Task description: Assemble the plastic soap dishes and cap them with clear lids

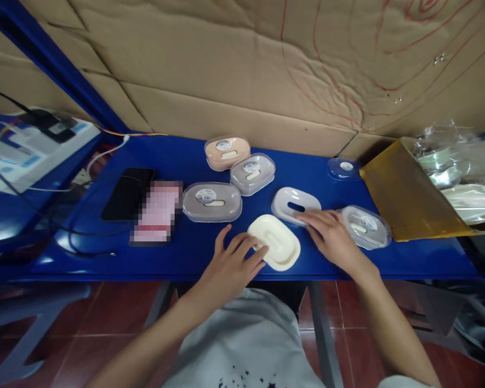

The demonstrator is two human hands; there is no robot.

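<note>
In the head view a cream soap dish base (275,242) lies at the front edge of the table. My left hand (236,258) reaches over its left side with fingers spread and fingertips touching it. Just behind and to the right is a white soap dish tray (296,203) with an oval slot. The fingers of my right hand (329,234) close on its right front edge, and the thumb is partly hidden. Beside that hand sits a lidded soap dish (364,226) with a round sticker.
Lidded soap dishes in white (212,202), grey-white (253,173) and peach (227,153) stand behind. A clear lid (343,168) lies near an open carton (408,199) of wrapped dishes. A blurred-out phone (156,213), a black case (127,194) and cables occupy the left of the blue table (210,253).
</note>
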